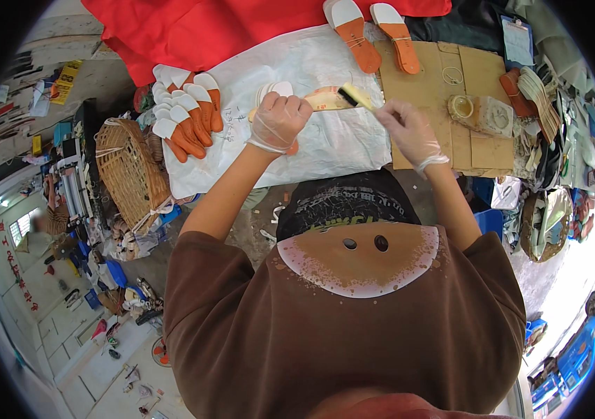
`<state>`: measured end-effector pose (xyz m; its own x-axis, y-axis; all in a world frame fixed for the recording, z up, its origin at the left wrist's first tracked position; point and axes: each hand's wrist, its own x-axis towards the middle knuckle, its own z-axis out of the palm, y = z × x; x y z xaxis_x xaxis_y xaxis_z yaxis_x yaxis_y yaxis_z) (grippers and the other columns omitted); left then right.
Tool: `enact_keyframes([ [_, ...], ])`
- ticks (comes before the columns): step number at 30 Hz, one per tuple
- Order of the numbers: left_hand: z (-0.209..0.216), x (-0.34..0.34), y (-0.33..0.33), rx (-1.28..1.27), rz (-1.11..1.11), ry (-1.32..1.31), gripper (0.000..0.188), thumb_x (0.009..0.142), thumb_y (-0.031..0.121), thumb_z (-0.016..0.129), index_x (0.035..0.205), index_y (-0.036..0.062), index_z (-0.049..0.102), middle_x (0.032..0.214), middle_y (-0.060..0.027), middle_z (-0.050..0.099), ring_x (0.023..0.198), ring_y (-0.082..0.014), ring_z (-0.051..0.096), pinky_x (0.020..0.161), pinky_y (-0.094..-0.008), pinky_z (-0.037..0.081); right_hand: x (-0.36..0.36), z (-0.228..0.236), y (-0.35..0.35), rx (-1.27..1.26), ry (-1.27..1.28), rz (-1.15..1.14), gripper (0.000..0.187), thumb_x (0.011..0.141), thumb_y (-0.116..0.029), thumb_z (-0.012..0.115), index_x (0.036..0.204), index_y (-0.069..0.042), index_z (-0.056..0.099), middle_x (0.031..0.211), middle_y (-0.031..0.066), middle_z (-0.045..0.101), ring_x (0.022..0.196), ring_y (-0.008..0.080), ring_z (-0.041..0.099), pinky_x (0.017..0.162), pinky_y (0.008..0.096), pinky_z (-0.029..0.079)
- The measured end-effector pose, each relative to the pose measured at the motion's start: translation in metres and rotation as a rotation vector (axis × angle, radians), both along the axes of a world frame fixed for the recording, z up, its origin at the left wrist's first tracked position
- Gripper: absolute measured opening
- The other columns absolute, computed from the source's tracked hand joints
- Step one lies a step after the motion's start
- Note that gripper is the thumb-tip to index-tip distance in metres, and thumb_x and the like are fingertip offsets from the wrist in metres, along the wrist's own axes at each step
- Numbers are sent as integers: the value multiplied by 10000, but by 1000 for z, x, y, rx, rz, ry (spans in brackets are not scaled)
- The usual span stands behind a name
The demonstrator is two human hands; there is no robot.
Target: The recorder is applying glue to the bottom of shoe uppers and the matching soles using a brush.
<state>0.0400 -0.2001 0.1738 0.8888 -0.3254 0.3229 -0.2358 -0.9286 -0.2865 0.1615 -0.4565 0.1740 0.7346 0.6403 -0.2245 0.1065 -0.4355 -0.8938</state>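
My gloved left hand (280,122) is closed round a pale curved strip with red print (326,100). One end of the strip reaches out to the right, and my fingers hide its middle. Behind that hand lie white-and-orange insoles (276,89), partly covered. My right hand (409,129), also in a clear glove, grips a brush (362,97) by its yellow handle. The brush's black bristles are beside the strip's right end; whether they touch it I cannot tell. A white sheet (203,167) spreads under both hands.
More white-and-orange insoles (189,115) are heaped at the left, and two bundles (357,42) sit at the back. On the cardboard (416,77) to the right stands a glue-coloured pot (460,107). Red cloth (172,35) covers the far edge; a wicker basket (126,167) is at left.
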Motion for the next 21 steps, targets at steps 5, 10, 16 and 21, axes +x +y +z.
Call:
enact_keyframes([
  [5, 9, -4, 9, -5, -60, -18, 159, 711, 126, 631, 854, 80, 580, 727, -20, 511, 682, -169, 566, 700, -339, 433, -22, 21, 20, -37, -207, 81, 296, 869, -295, 649, 777, -19, 597, 724, 172, 594, 652, 335, 570, 609, 390, 451],
  [10, 11, -18, 26, -52, -114, -56, 262, 699, 96, 656, 954, 54, 612, 846, -34, 579, 794, -177, 599, 735, -366, 448, -10, 3, -9, -96, -82, 88, 287, 871, -278, 672, 778, -14, 608, 654, 107, 555, 587, 212, 516, 562, 339, 417],
  [16, 41, -32, 19, -308, -229, -76, 444, 630, 9, 715, 1056, 30, 590, 939, -75, 625, 836, -223, 620, 751, -404, 447, 6, 0, -45, -85, 104, 63, 262, 888, -248, 688, 773, -28, 606, 664, -32, 511, 596, 62, 392, 533, 254, 347],
  [21, 69, -31, -6, -453, -306, -142, 475, 638, -11, 722, 1068, 66, 536, 939, -63, 634, 814, -216, 647, 782, -386, 460, 9, 18, -38, 178, 355, 218, 236, 894, -242, 686, 800, -38, 613, 699, -51, 512, 625, 46, 426, 565, 229, 369],
])
